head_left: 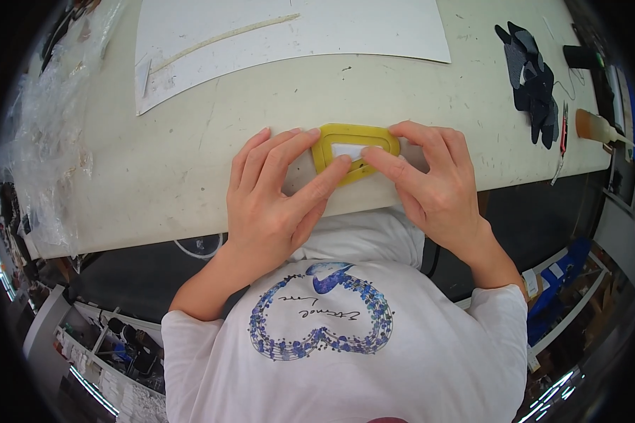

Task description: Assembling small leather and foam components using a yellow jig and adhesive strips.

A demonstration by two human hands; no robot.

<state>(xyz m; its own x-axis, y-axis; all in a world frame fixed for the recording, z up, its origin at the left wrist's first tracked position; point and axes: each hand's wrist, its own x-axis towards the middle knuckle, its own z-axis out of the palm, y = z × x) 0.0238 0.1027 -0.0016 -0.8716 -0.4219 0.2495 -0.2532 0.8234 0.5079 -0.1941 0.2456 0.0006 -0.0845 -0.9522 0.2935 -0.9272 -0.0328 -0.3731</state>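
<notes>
Fingers (283,154) of the left hand (267,208) and right hand (443,194) hold the yellow frame (353,130). Pushing too hard could make the white piece (341,150) slip crooked

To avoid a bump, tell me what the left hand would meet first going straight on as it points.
The yellow frame: the left hand seems to be touching it, though exact contact is hard to judge.

Between left hand (275,204) and right hand (441,189) lies a frame (356,130); beyond them, a sheet (360,32); leftward, plastic film (53,148); rightward, a brush (594,127).
</notes>
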